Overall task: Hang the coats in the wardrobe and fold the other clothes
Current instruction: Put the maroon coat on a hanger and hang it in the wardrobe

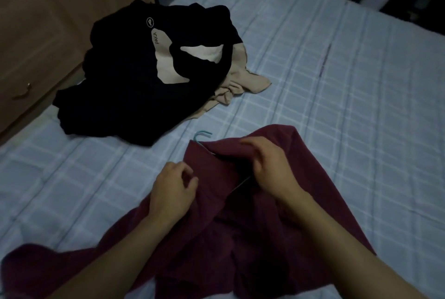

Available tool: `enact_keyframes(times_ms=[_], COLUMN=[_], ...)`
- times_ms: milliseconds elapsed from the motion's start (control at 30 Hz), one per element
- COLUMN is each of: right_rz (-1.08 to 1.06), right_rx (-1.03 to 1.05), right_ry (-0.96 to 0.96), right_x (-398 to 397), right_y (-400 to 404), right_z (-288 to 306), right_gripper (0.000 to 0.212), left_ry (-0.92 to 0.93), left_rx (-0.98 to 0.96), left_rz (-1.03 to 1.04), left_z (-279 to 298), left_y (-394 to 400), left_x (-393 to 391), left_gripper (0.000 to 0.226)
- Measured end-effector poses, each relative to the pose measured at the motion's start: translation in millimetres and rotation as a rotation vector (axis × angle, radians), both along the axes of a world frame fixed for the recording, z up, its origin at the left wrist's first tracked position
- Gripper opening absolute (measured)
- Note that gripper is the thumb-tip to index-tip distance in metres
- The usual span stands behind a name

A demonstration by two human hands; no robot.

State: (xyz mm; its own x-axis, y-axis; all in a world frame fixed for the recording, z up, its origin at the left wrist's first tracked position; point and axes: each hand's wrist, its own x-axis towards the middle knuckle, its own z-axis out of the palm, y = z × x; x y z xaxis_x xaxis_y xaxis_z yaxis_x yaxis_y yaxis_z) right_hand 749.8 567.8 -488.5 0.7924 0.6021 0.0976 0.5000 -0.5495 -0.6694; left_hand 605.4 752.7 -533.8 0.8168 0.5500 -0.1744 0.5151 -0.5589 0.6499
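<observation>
A maroon coat [240, 238] lies spread on the bed [337, 106] at the near edge, both forearms reaching over it; the left hand [172, 192] rests on the coat's left front with its fingers [190, 184] curled, apparently pinching the fabric edge, though the dim light makes the grasp hard to confirm; the right hand [267, 167] sits at the collar, its fingers [250, 147] bent down and gripping the cloth there. A thin hanger [203, 136] is inside the coat; its teal hook pokes out past the collar, and a stretch of its wire shows in the opening between the two hands. Farther up the bed, well apart from the coat, a pile of clothes [134, 86] lies heaped near the left edge; it is mostly black, with a pale patch and a small round logo on top; a beige garment [243, 84] sticks out from under its right side. Beyond the bed's left edge stands a wooden wardrobe [36, 33] with a small metal handle.
</observation>
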Motion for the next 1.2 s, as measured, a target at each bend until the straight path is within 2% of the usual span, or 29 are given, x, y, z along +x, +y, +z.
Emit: enact_keyframes(times_ms=[133, 267, 400, 533, 700, 900, 1033, 1200], right_rz=[-0.061, 0.036, 0.127, 0.216, 0.354, 0.449, 0.482, 0.462], right_rx=[-0.341, -0.501, -0.637, -0.777, -0.839, -0.93, -0.943, -0.814], right_ry=[-0.013, 0.035, 0.03, 0.01, -0.023, 0.004, 0.049, 0.231], right_x=[35.5, 59.2, 69.9, 75.9, 85.4, 111.9, 124.8, 125.3], right_y=[-45.2, -49.1, -44.2, -43.2, -31.1, -19.2, -13.2, -24.7], right_z=[-43.1, -62.1, -74.0, -85.2, -99.4, -103.0, -102.8, -88.6], right_gripper=[0.051, 0.049, 0.048, 0.076, 0.084, 0.105, 0.095, 0.07], left_ry=[0.187, 0.344, 0.438, 0.381, 0.377, 0.375, 0.259, 0.108], left_rx=[0.051, 0.053, 0.009, 0.077, 0.044, 0.023, 0.054, 0.184], left_rz=[-0.114, -0.102, -0.053, -0.01, 0.041, 0.061, 0.047, 0.035], left_z=[-15.5, -28.7, -42.4, -49.3, -55.6, -63.4, -67.9, -47.1], left_y=[-16.9, -24.3, -24.5, -24.4, -21.3, -12.5, -7.2, 13.6], left_x=[-6.0, -4.6, -4.5, -5.4, -6.4, -6.7, -10.5, -5.1], left_gripper=[0.04, 0.068, 0.078, 0.067, 0.049, 0.045, 0.044, 0.037])
